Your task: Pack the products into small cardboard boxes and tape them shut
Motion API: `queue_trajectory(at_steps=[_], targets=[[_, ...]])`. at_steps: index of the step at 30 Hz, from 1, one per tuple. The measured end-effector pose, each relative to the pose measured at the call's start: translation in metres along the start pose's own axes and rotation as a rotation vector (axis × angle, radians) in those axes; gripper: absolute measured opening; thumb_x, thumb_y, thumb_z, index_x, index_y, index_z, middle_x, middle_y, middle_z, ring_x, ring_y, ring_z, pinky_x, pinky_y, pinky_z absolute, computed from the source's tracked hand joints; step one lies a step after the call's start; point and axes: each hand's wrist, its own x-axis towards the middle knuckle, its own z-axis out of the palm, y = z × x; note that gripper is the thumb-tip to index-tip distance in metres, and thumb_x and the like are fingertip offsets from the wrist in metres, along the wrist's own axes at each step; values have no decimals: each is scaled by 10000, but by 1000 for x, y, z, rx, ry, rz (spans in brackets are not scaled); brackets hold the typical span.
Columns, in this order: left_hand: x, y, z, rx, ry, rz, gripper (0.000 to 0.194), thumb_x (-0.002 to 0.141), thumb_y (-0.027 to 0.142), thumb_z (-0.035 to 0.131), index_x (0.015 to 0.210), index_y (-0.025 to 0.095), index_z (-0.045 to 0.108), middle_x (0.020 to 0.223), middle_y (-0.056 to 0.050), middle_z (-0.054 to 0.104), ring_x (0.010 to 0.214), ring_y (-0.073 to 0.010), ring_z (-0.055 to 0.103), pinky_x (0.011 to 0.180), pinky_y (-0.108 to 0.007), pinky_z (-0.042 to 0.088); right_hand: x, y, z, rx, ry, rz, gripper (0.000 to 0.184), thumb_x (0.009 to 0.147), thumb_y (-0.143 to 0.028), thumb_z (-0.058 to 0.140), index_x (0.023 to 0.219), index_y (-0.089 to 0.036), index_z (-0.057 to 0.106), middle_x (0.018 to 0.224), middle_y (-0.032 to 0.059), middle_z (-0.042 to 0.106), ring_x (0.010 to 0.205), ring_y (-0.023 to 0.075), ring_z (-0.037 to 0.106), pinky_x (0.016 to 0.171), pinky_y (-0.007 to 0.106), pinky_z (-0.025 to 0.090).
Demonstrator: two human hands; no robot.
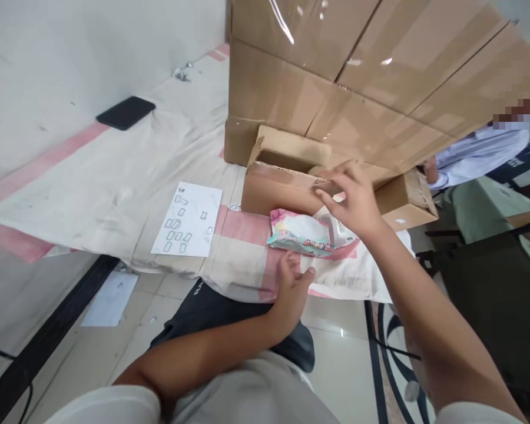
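So a shiny packet point(294, 232) with pink, yellow and teal printing was laid out flat-ish on the cloth point(189, 141), a bit right of centre in the frame. A chunky white plastic piece point(338, 232) was seen at its right end; whether the two were joined couldn't really be made out.

The left hand point(294, 285) was held just below the packet, with thumb and fingers spread apart in a loose, wide curve. Whether the packet was being touched by a fingertip can't be told from this angle. The right hand point(351, 197) was held up above the white plastic piece, partly in front of an open box point(278, 188); its fingers were bent, with a fair gap left between thumb and index.

Another open carton point(408, 203) was placed to the right, and the top of the frame was mostly filled by a big stack of taped cartons point(318, 82). A sheet of paper point(186, 221) covered in little hand-drawn shapes was laid left of centre, and a flat black device point(126, 113) was set down at upper left. A co-worker's pale sleeve point(481, 153) was caught at the right edge.
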Motion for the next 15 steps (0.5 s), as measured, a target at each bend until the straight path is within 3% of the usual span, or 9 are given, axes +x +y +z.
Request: queue_trajectory(at_steps=[2, 3, 6, 8, 10, 12, 15], targets=[[-4, 7, -17, 13, 7, 16, 436, 831, 408, 722, 1206, 310, 521, 1205, -55, 556, 879, -172, 614, 887, -367, 570, -23, -9, 5, -83, 147, -44, 290, 970, -437, 568, 1162, -268, 704, 1038, 142, 672, 1065, 355, 629, 939, 541, 494], [-5, 11, -27, 16, 4, 60, 363, 847, 410, 708, 1152, 306, 540, 1141, -38, 566, 855, -163, 603, 858, -343, 563, -34, -12, 8, -94, 118, -74, 325, 968, -446, 575, 1227, -283, 684, 1071, 145, 676, 1084, 366, 630, 952, 557, 493], [5, 34, -56, 106, 30, 339, 241, 907, 394, 666, 1106, 298, 571, 1041, -23, 582, 848, -158, 580, 823, -302, 523, -52, -11, 27, -89, -205, -140, 595, 923, -509, 649, 1458, -272, 538, 1287, 163, 647, 1194, 393, 609, 992, 566, 498], [22, 58, -70, 226, 111, 645, 232, 924, 384, 666, 1122, 292, 587, 1043, -34, 587, 904, -179, 574, 859, -317, 504, -52, -5, 45, -116, -423, -99, 877, 856, -534, 726, 1590, -214, 368, 1430, 201, 568, 1255, 426, 579, 988, 565, 505], [47, 88, -78, 317, 189, 947, 324, 884, 407, 728, 1156, 288, 599, 1132, -59, 590, 1000, -217, 571, 903, -356, 495, -49, -1, 61, -155, -534, -39, 1012, 806, -511, 773, 1627, -177, 284, 1442, 224, 548, 1223, 442, 596, 945, 547, 522], [75, 123, -80, 331, 216, 1099, 381, 863, 452, 763, 1169, 285, 610, 1220, -79, 582, 1096, -249, 566, 930, -376, 492, -47, -1, 68, -172, -544, -29, 957, 802, -465, 779, 1600, -176, 337, 1381, 216, 585, 1172, 434, 624, 922, 531, 529], [113, 173, -76, 322, 170, 1198, 361, 889, 516, 742, 1156, 295, 641, 1245, -77, 580, 1201, -268, 551, 995, -397, 477, -54, -9, 52, -89, -438, -94, 819, 814, -408, 771, 1534, -209, 437, 1341, 189, 618, 1196, 409, 630, 964, 518, 527]])
